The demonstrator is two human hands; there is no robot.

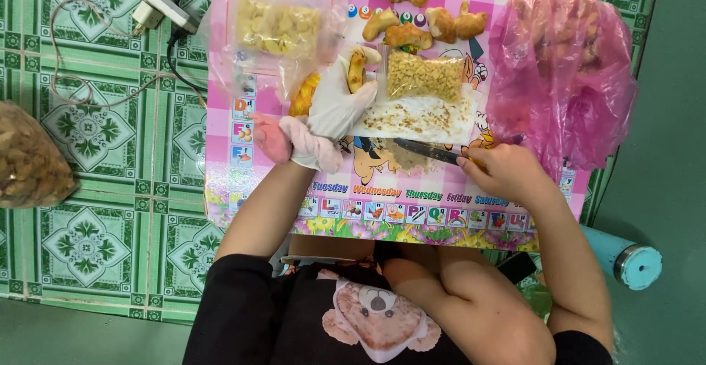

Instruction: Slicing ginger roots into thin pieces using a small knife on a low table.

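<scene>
One piece: knobbly yellow-brown ginger root [357, 69], long axis pointing away from body
Left hand [340, 96]: white-gloved, fingers clamped on root
Right hand [506, 170]: fingers closed round dark-bladed knife [426, 150], tip toward left, lying nearer the body than root
Desk [382, 203]: pink, chequered

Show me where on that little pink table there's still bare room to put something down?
Bare table runs along the near edge, between the gloved left hand and the right hand. The far side is crowded with ginger pieces, clear bags and the pink bag.
</scene>
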